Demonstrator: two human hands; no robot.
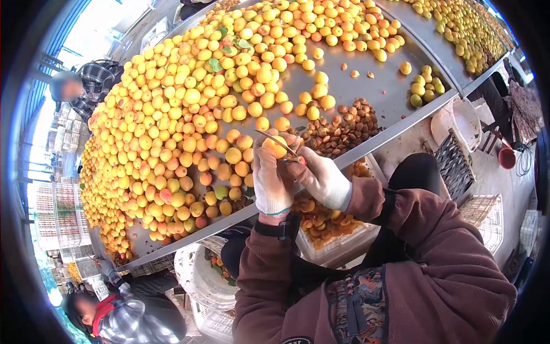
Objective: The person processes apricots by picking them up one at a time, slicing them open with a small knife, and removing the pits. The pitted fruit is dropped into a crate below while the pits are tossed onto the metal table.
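brown ribbed jacket [447, 269] nearest; beyond its cuffs, white-gloved left hand [270, 180] curls fingers around a round yellow-orange apricot [274, 148]. white-gloved right hand [324, 178] pinches a thin-bladed knife [285, 147] crossing the fruit, by a grey metal table's rim [395, 127], near heaped brown stones [346, 129].

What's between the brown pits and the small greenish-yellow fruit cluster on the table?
The head view shows mostly bare metal tabletop between the pits and that cluster, with a tiny reddish speck nearby.
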